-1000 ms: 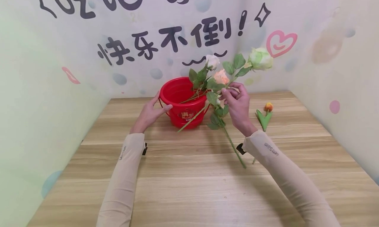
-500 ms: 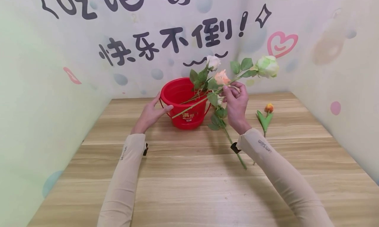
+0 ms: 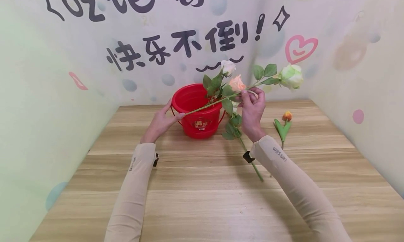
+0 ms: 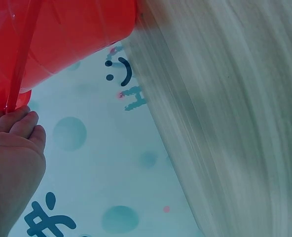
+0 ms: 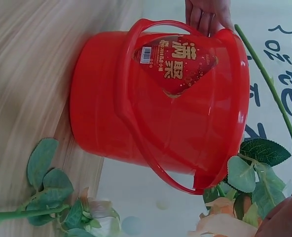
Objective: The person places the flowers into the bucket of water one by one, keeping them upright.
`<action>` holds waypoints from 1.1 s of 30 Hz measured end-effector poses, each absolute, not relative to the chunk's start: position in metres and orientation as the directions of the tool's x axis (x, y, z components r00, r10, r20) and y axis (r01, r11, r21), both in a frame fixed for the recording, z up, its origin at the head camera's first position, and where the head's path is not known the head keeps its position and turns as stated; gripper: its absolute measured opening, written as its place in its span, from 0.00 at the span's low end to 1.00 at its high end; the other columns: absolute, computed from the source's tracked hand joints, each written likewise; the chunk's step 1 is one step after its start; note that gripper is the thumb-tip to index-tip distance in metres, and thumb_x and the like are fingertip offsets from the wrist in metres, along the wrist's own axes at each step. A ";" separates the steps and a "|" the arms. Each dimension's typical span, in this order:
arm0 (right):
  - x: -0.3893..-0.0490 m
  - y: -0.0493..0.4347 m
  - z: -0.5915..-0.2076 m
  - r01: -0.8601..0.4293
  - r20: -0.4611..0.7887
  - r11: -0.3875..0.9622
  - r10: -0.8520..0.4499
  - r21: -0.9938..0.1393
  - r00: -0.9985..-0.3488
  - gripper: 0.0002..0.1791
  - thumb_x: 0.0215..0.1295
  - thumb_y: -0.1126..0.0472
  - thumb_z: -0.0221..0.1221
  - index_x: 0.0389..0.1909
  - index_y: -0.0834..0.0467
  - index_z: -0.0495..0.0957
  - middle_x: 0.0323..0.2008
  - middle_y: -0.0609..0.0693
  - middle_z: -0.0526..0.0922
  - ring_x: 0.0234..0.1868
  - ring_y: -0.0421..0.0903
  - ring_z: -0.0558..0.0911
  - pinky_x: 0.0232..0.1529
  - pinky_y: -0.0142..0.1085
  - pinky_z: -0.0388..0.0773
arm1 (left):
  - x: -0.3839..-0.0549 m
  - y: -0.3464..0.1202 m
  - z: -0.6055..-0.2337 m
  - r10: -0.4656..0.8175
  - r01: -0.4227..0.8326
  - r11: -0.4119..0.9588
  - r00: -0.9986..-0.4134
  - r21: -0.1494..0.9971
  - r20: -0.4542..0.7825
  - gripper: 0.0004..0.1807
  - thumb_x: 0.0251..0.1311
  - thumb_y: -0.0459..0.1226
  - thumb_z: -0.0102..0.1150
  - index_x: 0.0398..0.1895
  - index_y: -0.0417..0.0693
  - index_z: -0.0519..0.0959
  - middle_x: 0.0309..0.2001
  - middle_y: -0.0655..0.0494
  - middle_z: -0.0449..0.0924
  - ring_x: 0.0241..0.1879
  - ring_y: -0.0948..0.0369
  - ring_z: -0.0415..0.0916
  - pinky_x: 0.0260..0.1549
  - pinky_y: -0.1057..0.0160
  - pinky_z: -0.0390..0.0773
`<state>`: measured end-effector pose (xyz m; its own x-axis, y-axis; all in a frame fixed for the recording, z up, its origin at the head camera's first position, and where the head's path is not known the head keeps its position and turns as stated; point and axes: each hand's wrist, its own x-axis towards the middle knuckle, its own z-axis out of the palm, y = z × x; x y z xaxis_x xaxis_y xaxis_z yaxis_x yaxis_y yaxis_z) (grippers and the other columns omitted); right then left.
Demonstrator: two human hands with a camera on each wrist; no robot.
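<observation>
A red bucket [image 3: 202,125] stands on the table, its left rim held by my left hand [image 3: 159,124], thumb across the front side. In the left wrist view, curled fingers [image 4: 25,123] meet the bucket near its handle. My right hand [image 3: 254,112] pinches the stem of a pale green-white rose [image 3: 291,76]. Its bloom points right, and its bare stem end slants down-left across the bucket's mouth, close to my left thumb. In the right wrist view this stem [image 5: 269,79] passes beyond the rim. A white rose [image 3: 228,67] and a peach rose [image 3: 237,83] lean at the bucket's right side.
Another rose, with a whitish bloom and green stem [image 3: 252,161], lies on the wooden table [image 3: 195,200] right of the bucket. Farther right lies an orange-yellow tulip [image 3: 287,116]. A printed wall cloth [image 3: 176,73] hangs directly behind the bucket.
The held rose has swung flatter: its bloom moved right and down, its stem end rose from before the bucket's front up to the rim. My left hand stays at the bucket.
</observation>
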<state>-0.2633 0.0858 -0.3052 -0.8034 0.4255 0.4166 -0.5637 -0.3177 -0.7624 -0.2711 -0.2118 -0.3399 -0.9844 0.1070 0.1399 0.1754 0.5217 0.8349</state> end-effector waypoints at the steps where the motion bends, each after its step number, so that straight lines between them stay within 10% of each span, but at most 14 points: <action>1: -0.264 0.086 -0.305 -0.565 0.415 -0.317 0.431 -0.761 -0.801 0.08 0.75 0.71 0.58 0.45 0.57 0.69 0.29 0.47 0.84 0.28 0.43 0.83 0.27 0.31 0.75 | -0.271 -0.212 -0.340 0.107 0.178 0.517 -0.984 0.837 0.143 0.57 0.57 0.66 0.67 0.85 0.61 0.50 0.79 0.53 0.59 0.76 0.48 0.56 0.61 0.40 0.75; 33: -0.269 0.083 -0.313 -0.613 0.487 -0.221 0.432 -0.759 -0.759 0.09 0.75 0.71 0.57 0.46 0.58 0.69 0.32 0.48 0.83 0.35 0.44 0.82 0.33 0.33 0.75 | -0.270 -0.212 -0.339 0.107 0.166 0.519 -0.986 0.838 0.129 0.59 0.55 0.68 0.67 0.85 0.62 0.50 0.80 0.53 0.57 0.76 0.48 0.55 0.60 0.39 0.75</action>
<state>-0.2695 0.0829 -0.3133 -0.7589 0.4319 0.4874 -0.6129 -0.2207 -0.7587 -0.2701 -0.2117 -0.3392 -0.9859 0.1067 0.1288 0.1657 0.5191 0.8385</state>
